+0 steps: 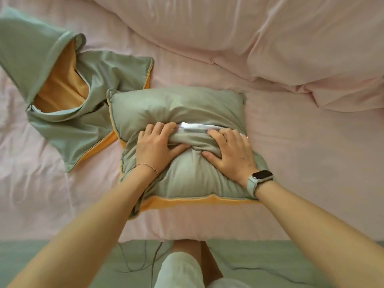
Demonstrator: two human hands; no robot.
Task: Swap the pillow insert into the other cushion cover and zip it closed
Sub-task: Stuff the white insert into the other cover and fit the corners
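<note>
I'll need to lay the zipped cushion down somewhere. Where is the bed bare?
Bare pink sheet lies right of the stuffed cushion, below the bunched duvet. Left is crowded: the empty cover sprawls there, touching the cushion.

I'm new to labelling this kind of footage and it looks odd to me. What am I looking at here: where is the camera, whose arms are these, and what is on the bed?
There is one picture, taken by a wide-angle camera on a person's head, looking down; the arms are their own. No robot here. On the pink bed sheet lies a stuffed green cushion with its opening gaping, the white insert showing. The left hand and the right hand both grip bunched cover fabric along that opening. To the left lies an empty green cover with orange lining.
</note>
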